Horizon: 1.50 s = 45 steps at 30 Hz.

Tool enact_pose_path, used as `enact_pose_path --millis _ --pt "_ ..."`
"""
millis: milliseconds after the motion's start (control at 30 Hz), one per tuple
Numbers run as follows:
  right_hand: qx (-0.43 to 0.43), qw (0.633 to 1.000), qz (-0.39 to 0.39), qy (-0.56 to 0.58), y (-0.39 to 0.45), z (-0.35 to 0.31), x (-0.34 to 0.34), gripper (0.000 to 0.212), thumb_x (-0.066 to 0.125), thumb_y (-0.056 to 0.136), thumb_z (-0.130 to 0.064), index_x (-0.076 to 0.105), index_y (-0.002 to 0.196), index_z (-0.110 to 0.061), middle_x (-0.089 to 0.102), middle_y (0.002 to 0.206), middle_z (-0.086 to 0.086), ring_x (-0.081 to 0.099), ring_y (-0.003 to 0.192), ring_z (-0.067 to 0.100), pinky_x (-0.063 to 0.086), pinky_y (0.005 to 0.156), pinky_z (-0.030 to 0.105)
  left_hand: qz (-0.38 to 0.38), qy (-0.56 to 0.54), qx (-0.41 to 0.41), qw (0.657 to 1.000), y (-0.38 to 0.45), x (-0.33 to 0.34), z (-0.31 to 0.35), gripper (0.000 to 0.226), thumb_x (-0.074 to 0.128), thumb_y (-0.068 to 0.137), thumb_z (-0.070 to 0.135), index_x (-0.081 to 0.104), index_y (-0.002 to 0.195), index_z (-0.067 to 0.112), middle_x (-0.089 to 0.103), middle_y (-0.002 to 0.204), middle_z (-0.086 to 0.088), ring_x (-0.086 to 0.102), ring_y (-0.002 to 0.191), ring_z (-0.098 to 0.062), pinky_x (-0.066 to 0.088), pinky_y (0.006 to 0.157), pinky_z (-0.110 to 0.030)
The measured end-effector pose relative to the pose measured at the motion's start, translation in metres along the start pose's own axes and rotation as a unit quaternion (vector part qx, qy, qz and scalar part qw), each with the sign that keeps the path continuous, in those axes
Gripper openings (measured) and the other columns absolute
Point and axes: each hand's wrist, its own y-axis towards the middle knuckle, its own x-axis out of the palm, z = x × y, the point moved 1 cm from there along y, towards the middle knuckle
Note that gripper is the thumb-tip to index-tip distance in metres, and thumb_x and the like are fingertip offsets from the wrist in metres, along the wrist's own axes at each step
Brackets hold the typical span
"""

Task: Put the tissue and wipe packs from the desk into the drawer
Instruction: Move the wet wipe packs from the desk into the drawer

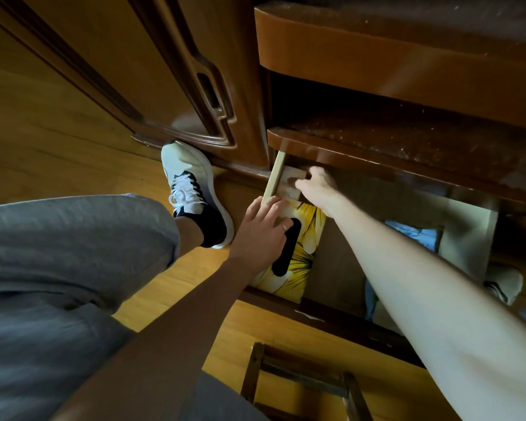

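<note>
Two hands at frame centre: left hand [263,230], fingers spread, flat on yellow floral tissue box [298,256]; right hand [316,185] clamps pale wipe pack [289,185] inside open wooden drawer [468,235].

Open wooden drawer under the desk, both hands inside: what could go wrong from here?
1. The right hand pushes a small pale pack deep under the brown desk shelf edge; knuckles could scrape it.
2. The left hand presses the yellow flower-print tissue box near the pale wooden drawer side; the box could crush or jam.
</note>
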Motion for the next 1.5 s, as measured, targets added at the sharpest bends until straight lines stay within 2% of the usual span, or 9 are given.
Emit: enact_pose_path --millis 233,333,467,700,800,867,1000,1200,1500 --pt "0.028 1.0 0.006 0.012 -0.006 0.005 -0.004 0.072 0.046 0.098 -0.049 0.024 0.16 -0.02 0.026 0.166 0.008 0.029 0.15 0.031 0.028 0.117 0.049 0.005 0.002 -0.004 1.0 -0.001 -0.001 0.001 0.022 0.058 0.092 0.023 0.075 0.106 0.021 0.054 0.139 -0.007 0.039 0.141 -0.028 0.025 0.119 -0.052" --pt "0.079 0.996 0.039 0.018 -0.003 0.007 -0.009 0.051 0.038 0.102 -0.039 0.049 0.144 -0.011 0.049 0.149 0.016 0.052 0.125 0.034 0.041 0.101 0.045 0.003 0.004 -0.003 1.0 0.0 -0.002 0.0 0.023 0.057 0.092 0.024 0.074 0.107 0.022 0.054 0.139 -0.006 0.038 0.142 -0.027 0.023 0.12 -0.051" --pt "0.079 0.997 -0.003 0.025 -0.005 0.005 -0.003 0.036 0.043 0.101 -0.025 0.057 0.128 -0.007 0.057 0.134 0.018 0.05 0.101 0.028 0.039 0.085 0.035 0.005 0.007 -0.003 1.0 0.0 0.001 0.0 0.023 0.057 0.091 0.024 0.075 0.106 0.022 0.054 0.139 -0.006 0.038 0.141 -0.027 0.024 0.12 -0.051" --pt "0.047 0.999 0.006 0.02 -0.029 0.027 -0.021 0.042 0.041 0.103 -0.03 0.057 0.132 -0.005 0.056 0.141 0.017 0.053 0.127 0.034 0.041 0.097 0.039 0.02 0.004 0.003 1.0 0.0 -0.001 0.003 0.022 0.063 0.088 0.02 0.075 0.106 0.02 0.054 0.138 -0.006 0.039 0.14 -0.028 0.026 0.119 -0.051" --pt "-0.013 0.989 0.095 -0.116 -0.049 0.07 -0.054 0.037 0.047 0.1 -0.034 0.06 0.133 -0.023 0.059 0.141 0.006 0.055 0.128 0.03 0.044 0.106 0.04 0.019 0.005 0.003 1.0 -0.001 -0.004 0.003 0.024 0.066 0.086 0.019 0.074 0.109 0.019 0.054 0.139 -0.009 0.039 0.14 -0.03 0.024 0.119 -0.051" --pt "0.022 0.955 0.124 -0.27 -0.064 0.108 -0.085 0.059 0.056 0.093 -0.042 0.042 0.148 -0.03 0.048 0.152 0.004 0.044 0.139 0.03 0.038 0.11 0.044 0.015 0.013 0.003 1.0 -0.002 -0.007 0.004 0.027 0.067 0.086 0.019 0.073 0.113 0.017 0.053 0.141 -0.01 0.04 0.14 -0.031 0.022 0.12 -0.051" --pt "0.095 0.895 -0.015 -0.436 -0.09 0.164 -0.124 0.101 0.073 0.076 -0.047 0.018 0.158 -0.023 0.031 0.162 0.011 0.028 0.149 0.034 0.023 0.12 0.05 0.016 0.033 -0.003 0.999 -0.005 -0.016 0.011 0.04 0.065 0.086 0.016 0.065 0.126 0.013 0.052 0.142 -0.013 0.04 0.14 -0.032 0.02 0.122 -0.05" --pt "0.09 0.811 0.01 -0.579 -0.093 0.146 -0.117 0.088 0.086 0.071 -0.046 0.04 0.141 -0.022 0.04 0.15 0.013 0.031 0.139 0.036 0.029 0.115 0.052 0.012 0.002 -0.009 1.0 -0.004 -0.029 0.033 0.042 0.063 0.087 0.014 0.062 0.128 0.015 0.053 0.142 -0.012 0.039 0.14 -0.032 0.024 0.121 -0.05" --pt "0.069 0.856 -0.012 -0.512 -0.087 0.162 -0.133 0.077 0.086 0.07 -0.055 0.05 0.129 -0.02 0.059 0.138 0.008 0.048 0.131 0.031 0.037 0.11 0.047 -0.003 -0.016 0.023 1.0 0.003 -0.032 0.052 0.044 0.063 0.085 0.013 0.062 0.128 0.016 0.051 0.145 -0.01 0.037 0.142 -0.032 0.027 0.119 -0.052"
